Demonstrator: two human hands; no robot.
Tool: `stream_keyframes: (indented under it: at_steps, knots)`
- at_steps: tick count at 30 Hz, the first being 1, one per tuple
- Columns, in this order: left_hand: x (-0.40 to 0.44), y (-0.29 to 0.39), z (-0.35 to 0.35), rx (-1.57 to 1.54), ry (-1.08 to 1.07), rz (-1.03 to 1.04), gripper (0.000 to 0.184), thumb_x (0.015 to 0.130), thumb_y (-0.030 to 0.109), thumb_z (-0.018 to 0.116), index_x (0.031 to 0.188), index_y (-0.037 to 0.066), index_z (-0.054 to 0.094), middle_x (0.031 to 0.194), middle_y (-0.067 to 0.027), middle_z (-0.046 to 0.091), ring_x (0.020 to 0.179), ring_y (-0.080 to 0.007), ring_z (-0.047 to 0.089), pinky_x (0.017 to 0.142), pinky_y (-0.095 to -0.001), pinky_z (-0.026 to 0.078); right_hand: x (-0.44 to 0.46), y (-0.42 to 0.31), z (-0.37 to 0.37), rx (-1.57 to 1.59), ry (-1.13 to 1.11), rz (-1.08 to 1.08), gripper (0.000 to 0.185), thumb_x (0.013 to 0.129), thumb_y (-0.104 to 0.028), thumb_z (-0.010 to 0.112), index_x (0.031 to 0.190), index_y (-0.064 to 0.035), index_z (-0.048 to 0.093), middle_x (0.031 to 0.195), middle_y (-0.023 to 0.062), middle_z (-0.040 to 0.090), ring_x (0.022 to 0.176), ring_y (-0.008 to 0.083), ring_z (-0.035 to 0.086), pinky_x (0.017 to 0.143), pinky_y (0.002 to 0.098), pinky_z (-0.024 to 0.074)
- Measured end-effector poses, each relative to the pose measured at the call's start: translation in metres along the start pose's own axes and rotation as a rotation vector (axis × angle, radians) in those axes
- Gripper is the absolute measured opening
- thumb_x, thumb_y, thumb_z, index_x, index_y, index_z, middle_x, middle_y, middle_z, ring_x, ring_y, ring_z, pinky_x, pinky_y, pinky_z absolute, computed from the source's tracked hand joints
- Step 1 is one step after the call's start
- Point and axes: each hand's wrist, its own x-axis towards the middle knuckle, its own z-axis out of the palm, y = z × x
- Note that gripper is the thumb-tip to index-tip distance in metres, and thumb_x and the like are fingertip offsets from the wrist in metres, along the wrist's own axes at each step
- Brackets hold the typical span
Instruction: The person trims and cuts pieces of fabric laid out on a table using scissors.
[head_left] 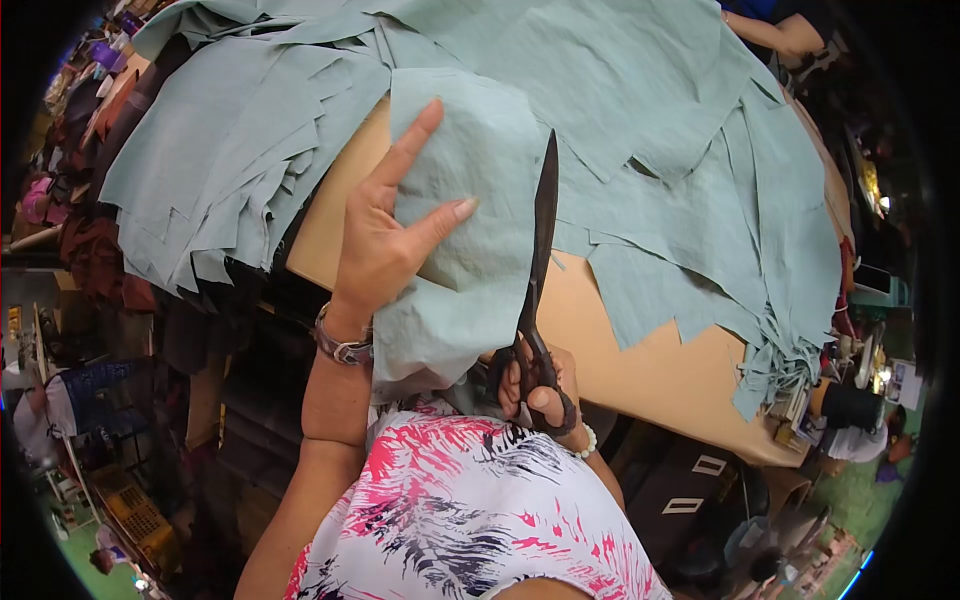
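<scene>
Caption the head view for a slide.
Left hand spread over pale green fabric; right hand gripping dark scissors beside its edge.

Close head view, down onto fabric

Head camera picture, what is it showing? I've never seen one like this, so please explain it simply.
There is no machine here, just a person's two bare hands. The only picture comes from a camera worn on the head, looking forward and down, so the person's own top shows at the bottom. The left hand, fingers spread, is over a piece of pale green cloth. The right hand holds dark scissors, blades pointing away from the body. More green sheets lie layered across the tan table.
</scene>
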Motion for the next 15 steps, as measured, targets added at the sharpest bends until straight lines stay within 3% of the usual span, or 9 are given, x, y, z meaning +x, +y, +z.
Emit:
stream_keyframes:
  at_steps: [15]
  knots:
    - [-0.0106, 0.0021, 0.0033, 0.189, -0.037, 0.068, 0.064, 0.070, -0.002, 0.065, 0.128, -0.001, 0.039, 0.131, -0.0125, 0.043, 0.120, -0.0186, 0.041, 0.099, -0.0289, 0.030, 0.0098, -0.0064, 0.0068, -0.040, 0.062, -0.053, 0.046, 0.065, -0.037, 0.074, 0.075, -0.0008, 0.049, 0.061, 0.0047, 0.051, 0.049, 0.0103, 0.050, 0.046, 0.0216, 0.0396]
